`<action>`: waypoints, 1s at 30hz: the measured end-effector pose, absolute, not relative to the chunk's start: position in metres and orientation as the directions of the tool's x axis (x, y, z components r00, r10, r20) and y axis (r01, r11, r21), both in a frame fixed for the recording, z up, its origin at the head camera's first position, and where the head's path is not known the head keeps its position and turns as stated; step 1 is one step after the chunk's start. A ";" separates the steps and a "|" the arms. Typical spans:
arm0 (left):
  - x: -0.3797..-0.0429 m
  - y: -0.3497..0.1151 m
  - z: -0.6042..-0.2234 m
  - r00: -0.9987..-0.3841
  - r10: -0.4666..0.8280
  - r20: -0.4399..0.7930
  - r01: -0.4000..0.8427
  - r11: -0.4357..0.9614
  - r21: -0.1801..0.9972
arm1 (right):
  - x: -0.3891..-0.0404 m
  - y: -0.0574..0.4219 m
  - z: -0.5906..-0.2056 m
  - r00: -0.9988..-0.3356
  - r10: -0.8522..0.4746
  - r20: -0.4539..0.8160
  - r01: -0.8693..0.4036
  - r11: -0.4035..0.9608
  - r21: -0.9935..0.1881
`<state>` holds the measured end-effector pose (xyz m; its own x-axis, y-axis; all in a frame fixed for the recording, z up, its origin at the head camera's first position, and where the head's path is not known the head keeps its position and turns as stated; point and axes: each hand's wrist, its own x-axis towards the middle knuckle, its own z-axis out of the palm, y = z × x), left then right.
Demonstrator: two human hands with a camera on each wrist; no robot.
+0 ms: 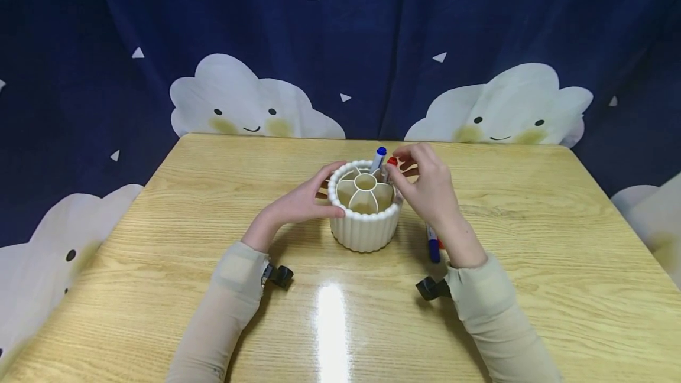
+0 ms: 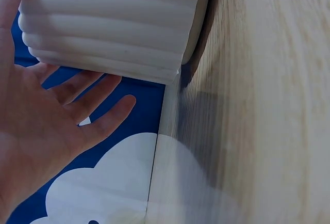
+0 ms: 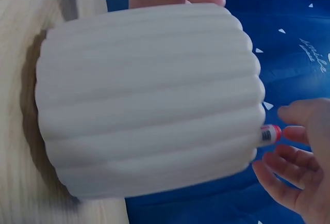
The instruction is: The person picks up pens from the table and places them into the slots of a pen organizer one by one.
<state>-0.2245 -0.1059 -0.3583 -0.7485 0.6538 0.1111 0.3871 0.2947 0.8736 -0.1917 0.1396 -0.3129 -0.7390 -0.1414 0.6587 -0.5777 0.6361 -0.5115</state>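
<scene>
A white ribbed pen holder (image 1: 364, 232) with a beaded rim and petal-shaped compartments stands upright on the table. My left hand (image 1: 305, 198) holds its left side, thumb on the near rim and index finger round the far side; the other fingers spread loosely in the left wrist view. A blue-capped marker (image 1: 378, 159) stands in a back compartment. Beside it, a red-capped marker (image 3: 269, 134) pokes out above the rim at the right. My right hand (image 1: 430, 185) is at this red cap, its fingers spread apart around the cap's end with fingertips very close to it.
Another blue-capped marker (image 1: 433, 246) lies on the wooden table (image 1: 532, 288) below my right wrist, with a bit of red showing beside it, partly hidden by the arm. A dark blue curtain (image 1: 372, 46) with clouds hangs behind the table's far edge.
</scene>
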 end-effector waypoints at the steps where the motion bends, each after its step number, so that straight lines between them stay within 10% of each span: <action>1: -0.225 -0.106 -0.358 -0.749 0.654 0.111 0.387 0.294 0.874 | -0.191 0.141 -0.312 -0.740 -0.135 0.659 -0.574 0.638 -0.514; 30: -0.225 -0.105 -0.360 -0.752 0.651 0.108 0.378 0.291 0.879 | -0.226 0.220 -0.350 -0.990 -0.136 0.030 -0.133 0.857 -0.498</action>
<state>-0.2247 -0.1052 -0.3596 -0.7517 0.6506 0.1081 0.3783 0.2910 0.8788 -0.2265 0.2198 -0.3502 -0.9902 -0.1361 0.0298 -0.1328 0.8569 -0.4980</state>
